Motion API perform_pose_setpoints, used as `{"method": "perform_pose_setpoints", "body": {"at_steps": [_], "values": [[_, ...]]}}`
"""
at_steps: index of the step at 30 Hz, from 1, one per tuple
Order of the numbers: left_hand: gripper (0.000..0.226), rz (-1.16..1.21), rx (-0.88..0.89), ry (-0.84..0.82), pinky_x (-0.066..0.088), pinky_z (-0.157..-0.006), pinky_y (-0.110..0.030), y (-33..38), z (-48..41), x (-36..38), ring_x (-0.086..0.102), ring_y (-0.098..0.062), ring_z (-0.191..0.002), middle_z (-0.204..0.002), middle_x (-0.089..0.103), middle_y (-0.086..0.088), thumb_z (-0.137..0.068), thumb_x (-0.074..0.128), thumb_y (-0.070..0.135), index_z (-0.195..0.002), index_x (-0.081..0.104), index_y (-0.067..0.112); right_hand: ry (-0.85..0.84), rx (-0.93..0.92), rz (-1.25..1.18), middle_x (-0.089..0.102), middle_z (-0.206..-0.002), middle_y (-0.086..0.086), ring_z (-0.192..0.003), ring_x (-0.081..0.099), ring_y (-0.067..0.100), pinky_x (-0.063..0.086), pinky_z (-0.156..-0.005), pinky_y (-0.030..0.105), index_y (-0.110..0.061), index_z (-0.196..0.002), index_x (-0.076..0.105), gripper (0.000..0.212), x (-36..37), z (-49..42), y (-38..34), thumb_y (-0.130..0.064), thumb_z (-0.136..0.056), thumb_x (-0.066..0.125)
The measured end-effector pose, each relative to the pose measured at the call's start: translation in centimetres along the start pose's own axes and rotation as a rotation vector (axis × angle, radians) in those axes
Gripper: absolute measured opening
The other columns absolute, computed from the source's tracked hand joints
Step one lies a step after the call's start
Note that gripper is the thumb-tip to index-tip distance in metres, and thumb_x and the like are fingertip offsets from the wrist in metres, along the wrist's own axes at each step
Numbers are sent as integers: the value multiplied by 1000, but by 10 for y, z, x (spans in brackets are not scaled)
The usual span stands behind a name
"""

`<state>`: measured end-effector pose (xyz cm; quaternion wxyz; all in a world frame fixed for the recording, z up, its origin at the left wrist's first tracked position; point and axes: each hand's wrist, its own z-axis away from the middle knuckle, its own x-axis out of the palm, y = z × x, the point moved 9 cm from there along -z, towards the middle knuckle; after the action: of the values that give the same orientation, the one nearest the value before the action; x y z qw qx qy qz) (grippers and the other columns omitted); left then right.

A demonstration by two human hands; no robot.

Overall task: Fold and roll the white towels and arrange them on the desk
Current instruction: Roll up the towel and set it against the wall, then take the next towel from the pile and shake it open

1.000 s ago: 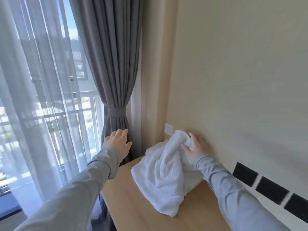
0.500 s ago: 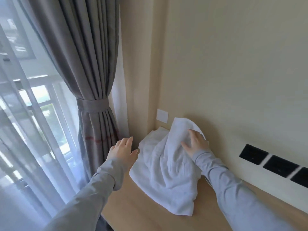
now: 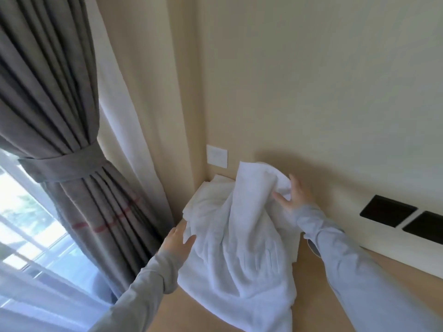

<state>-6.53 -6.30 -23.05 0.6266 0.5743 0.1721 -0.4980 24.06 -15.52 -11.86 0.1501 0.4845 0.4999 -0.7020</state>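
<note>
A crumpled pile of white towels (image 3: 239, 250) lies in the far left corner of the light wooden desk (image 3: 318, 305), against the wall. My right hand (image 3: 293, 194) holds the raised top fold of the upper towel near the wall, thumb and fingers pinching the cloth. My left hand (image 3: 176, 243) sits at the pile's left edge with its fingers spread, the fingertips touching the towel's border. How many towels make up the pile I cannot tell.
A grey tied curtain (image 3: 72, 164) and a white sheer hang left of the desk, in front of a bright window (image 3: 26, 226). A white wall plate (image 3: 217, 155) sits above the corner. Black socket panels (image 3: 388, 210) line the wall on the right.
My left hand has moved right from the curtain to the towel pile's left edge. My right hand stays on the top fold. The view has swung right and down.
</note>
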Motion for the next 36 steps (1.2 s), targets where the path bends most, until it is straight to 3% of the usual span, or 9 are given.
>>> {"method": "perform_pose_setpoints", "body": {"at_steps": [4,10,12,15,20,24,27,31,36], "values": [[65,335,-172,-98,34,-109,-42,-34,-10,39,41,-25,-130,-145,41,-3,-92,52,43,-147,27,19,-26,43,-88,37,-143,13,-130,38,30,31,-103,40,-7,-144,24,79,9,-17,12,-44,-85,61],[67,710,-420,-75,42,-101,-44,-59,-42,72,53,-29,-106,-125,54,-11,-81,65,48,-133,43,11,-11,106,-172,57,-103,13,-97,54,28,36,-77,35,-1,-106,49,50,16,-32,24,-36,-79,71],[61,721,-442,-59,48,-93,-42,-60,-55,72,56,-28,-97,-116,54,-8,-74,70,54,-117,47,17,-19,138,-191,53,-101,2,-95,49,19,35,-76,30,-6,-111,51,47,17,-34,24,-35,-80,71],[61,679,-431,-62,49,-91,-43,-50,-66,73,54,-29,-96,-102,54,-4,-69,73,56,-105,43,18,-13,173,-183,45,-76,-4,-79,42,18,29,-59,26,-15,-83,46,29,20,-36,23,-32,-81,69],[75,578,-418,-104,38,-97,-40,-36,-72,69,49,-35,-112,-127,50,-17,-79,68,46,-132,41,-1,70,210,-218,55,-97,13,-91,50,27,36,-72,37,-1,-100,50,32,21,-35,16,-25,-85,65],[57,646,-309,-100,38,-94,-40,-19,-73,50,48,-30,-99,-124,53,-20,-86,64,36,-122,48,-4,249,231,-143,57,-85,21,-79,53,34,40,-69,41,5,-94,54,28,8,-19,17,-23,-89,58],[60,706,-191,-48,34,-96,-39,6,-72,23,45,-34,-116,-128,47,-13,-90,57,36,-137,38,3,369,274,-118,54,-77,21,-71,51,33,39,-64,40,6,-89,52,30,-11,-1,21,-24,-91,52],[40,794,23,2,37,-91,-36,46,-66,-25,50,-33,-113,-104,53,-1,-92,55,33,-125,47,13,453,352,-213,60,-101,17,-96,55,36,40,-73,33,1,-114,53,32,-36,22,28,-24,-94,51],[13,956,257,10,41,-78,-28,108,-49,-85,56,-17,-89,-92,60,4,-93,55,29,-105,56,23,668,392,-470,52,-75,3,-78,48,23,36,-64,28,-16,-79,50,13,-83,66,38,-21,-88,59]]}}
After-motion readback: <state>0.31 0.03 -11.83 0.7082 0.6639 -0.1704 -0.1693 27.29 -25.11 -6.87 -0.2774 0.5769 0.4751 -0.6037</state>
